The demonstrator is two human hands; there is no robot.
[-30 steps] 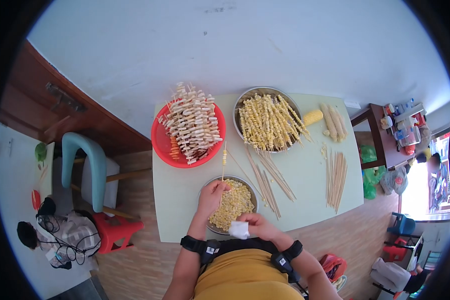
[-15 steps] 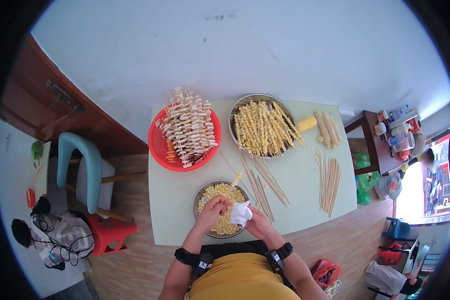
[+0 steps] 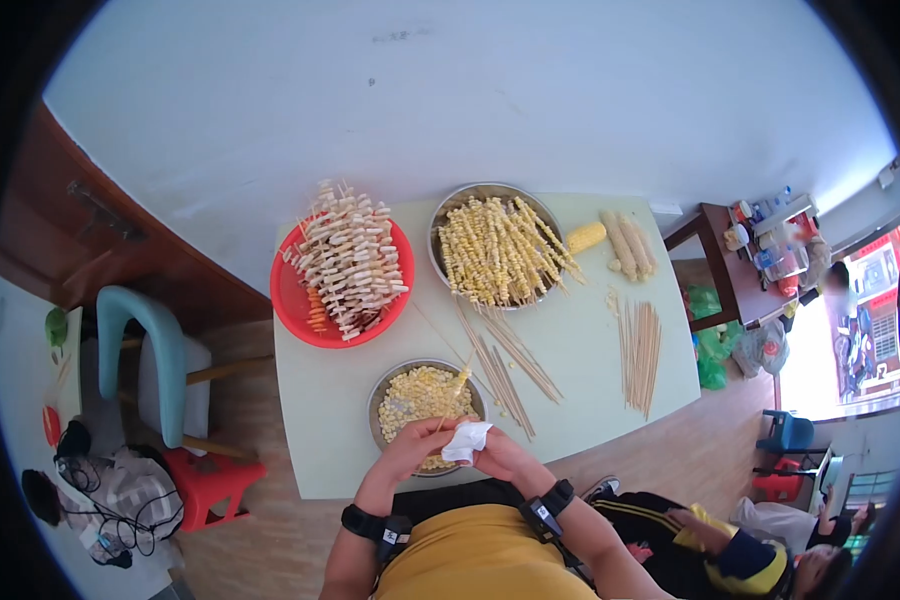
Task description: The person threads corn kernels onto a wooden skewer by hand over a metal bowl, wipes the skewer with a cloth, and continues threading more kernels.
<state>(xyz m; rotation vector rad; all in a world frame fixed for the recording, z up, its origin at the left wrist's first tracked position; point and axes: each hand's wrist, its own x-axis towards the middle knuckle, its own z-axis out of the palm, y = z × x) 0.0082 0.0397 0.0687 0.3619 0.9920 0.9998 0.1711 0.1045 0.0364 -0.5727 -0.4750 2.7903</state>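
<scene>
My left hand is closed at the lower end of a thin skewer with corn kernels near its upper part. Beside it, my right hand grips a crumpled white cloth, which touches the left fingertips. Both hands are over the near edge of a metal bowl of loose corn kernels. Behind it stands a larger metal bowl with many corn skewers. Bare sticks lie to the right of the kernel bowl.
A red basin holds skewers of pale slices. On the table are corn cobs and more sticks. A blue chair stands left. Another person is at the lower right.
My hands have come together, the left now meeting the cloth. The corn skewer stands lower, closer to my hands. Another person has appeared at the lower right. The view has shifted slightly.
</scene>
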